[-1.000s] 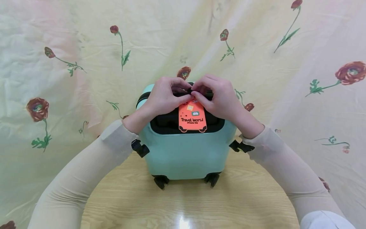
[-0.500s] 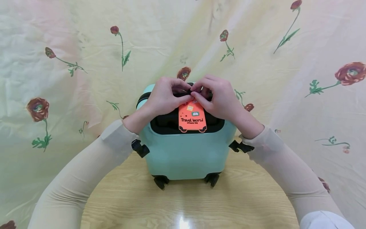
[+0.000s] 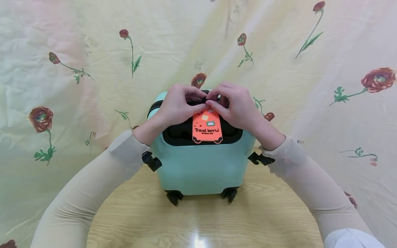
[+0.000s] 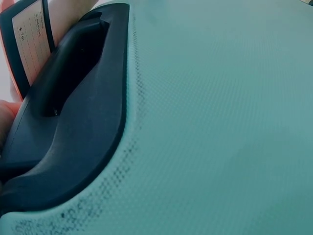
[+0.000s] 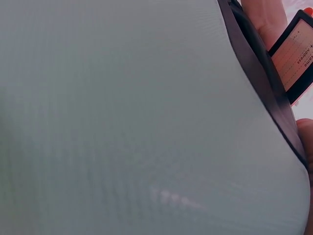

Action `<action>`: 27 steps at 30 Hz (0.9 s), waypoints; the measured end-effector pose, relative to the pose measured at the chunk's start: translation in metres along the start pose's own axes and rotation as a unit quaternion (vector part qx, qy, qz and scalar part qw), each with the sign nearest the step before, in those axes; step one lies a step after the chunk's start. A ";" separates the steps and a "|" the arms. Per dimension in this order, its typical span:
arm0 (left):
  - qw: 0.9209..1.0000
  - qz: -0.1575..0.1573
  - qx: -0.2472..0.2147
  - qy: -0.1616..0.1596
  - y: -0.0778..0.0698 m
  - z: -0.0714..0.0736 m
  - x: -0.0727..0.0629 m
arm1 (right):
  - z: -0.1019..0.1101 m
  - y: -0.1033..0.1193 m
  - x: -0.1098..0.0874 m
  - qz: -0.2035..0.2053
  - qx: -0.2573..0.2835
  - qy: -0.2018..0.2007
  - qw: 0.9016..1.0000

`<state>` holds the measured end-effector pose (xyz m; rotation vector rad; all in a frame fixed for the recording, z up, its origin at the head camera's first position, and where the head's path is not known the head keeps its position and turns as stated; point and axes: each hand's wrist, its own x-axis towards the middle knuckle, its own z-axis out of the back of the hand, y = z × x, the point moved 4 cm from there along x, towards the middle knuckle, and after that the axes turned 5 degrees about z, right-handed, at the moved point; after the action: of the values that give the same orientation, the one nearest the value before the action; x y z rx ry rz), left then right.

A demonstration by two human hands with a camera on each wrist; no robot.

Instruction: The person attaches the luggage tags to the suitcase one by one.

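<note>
A small mint-green suitcase [image 3: 201, 168] stands upright, its black carry handle [image 4: 76, 58] set in a dark recess. Against the recess hangs an orange luggage tag [image 3: 207, 129] printed "Travel World". Both wrist views show the back of the tag, a name-and-address card [image 4: 30, 44] in a black frame. My left hand [image 3: 178, 107] and right hand [image 3: 235, 106] meet above the tag, thumbs and fingertips pinching its dark strap [image 3: 205, 100] by the handle. Much of the strap is hidden behind the fingers.
Under the suitcase is a light wooden tabletop [image 3: 204, 220]. A pale cloth with printed red flowers [image 3: 161, 48] hangs behind and at both sides. Black caster wheels [image 3: 175, 197] carry the case, and black wrist mounts [image 3: 152, 161] sit close to its sides.
The right fingers shift slightly at the strap, and the tag moves a touch to the left in the head view. The left hand and suitcase look nearly the same.
</note>
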<state>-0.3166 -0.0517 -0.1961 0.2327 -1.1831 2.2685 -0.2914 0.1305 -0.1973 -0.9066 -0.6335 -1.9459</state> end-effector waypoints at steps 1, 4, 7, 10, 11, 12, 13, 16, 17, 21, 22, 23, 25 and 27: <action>1.000 0.000 0.000 -0.001 0.000 0.001 -0.001 | 0.000 0.001 0.000 0.001 0.000 0.000 1.000; 1.000 -0.001 -0.006 -0.005 -0.001 0.002 -0.003 | 0.000 0.000 0.001 -0.005 0.012 -0.005 1.000; 1.000 -0.007 -0.021 -0.015 -0.002 0.004 -0.005 | 0.002 -0.005 0.002 -0.030 0.044 -0.001 0.999; 0.999 -0.022 -0.038 -0.022 -0.003 0.003 -0.005 | 0.006 -0.012 0.008 -0.111 0.099 0.036 0.988; 0.999 -0.028 -0.040 -0.022 -0.003 0.002 -0.004 | 0.007 -0.016 0.011 -0.146 0.116 0.061 0.981; 0.999 -0.031 -0.039 -0.021 -0.002 0.002 -0.004 | 0.008 -0.018 0.015 -0.181 0.126 0.087 0.971; 0.998 -0.032 -0.042 -0.018 -0.002 0.002 -0.003 | 0.009 -0.021 0.019 -0.212 0.126 0.118 0.962; 0.998 -0.026 -0.051 -0.009 -0.001 0.005 -0.003 | 0.007 -0.028 0.031 -0.254 0.106 0.215 0.937; 0.998 -0.024 -0.054 -0.006 0.000 0.005 -0.004 | 0.006 -0.029 0.034 -0.251 0.101 0.240 0.932; 0.997 -0.032 -0.064 0.001 -0.001 0.005 -0.004 | 0.001 -0.032 0.039 -0.225 0.112 0.280 0.926; 0.997 -0.035 -0.065 0.004 -0.002 0.005 -0.003 | 0.001 -0.032 0.038 -0.225 0.125 0.277 0.926; 0.997 -0.037 -0.065 0.006 -0.002 0.004 -0.003 | 0.000 -0.033 0.037 -0.227 0.137 0.272 0.925; 0.997 -0.039 -0.065 0.011 -0.002 0.003 -0.003 | 0.000 -0.034 0.034 -0.239 0.166 0.255 0.922; 0.997 -0.034 -0.064 0.015 -0.002 0.003 -0.002 | 0.000 -0.034 0.033 -0.251 0.192 0.234 0.919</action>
<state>-0.3137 -0.0538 -0.1940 0.1869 -1.2802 2.1217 -0.3326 0.1307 -0.1742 -0.0105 -0.9750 -2.2585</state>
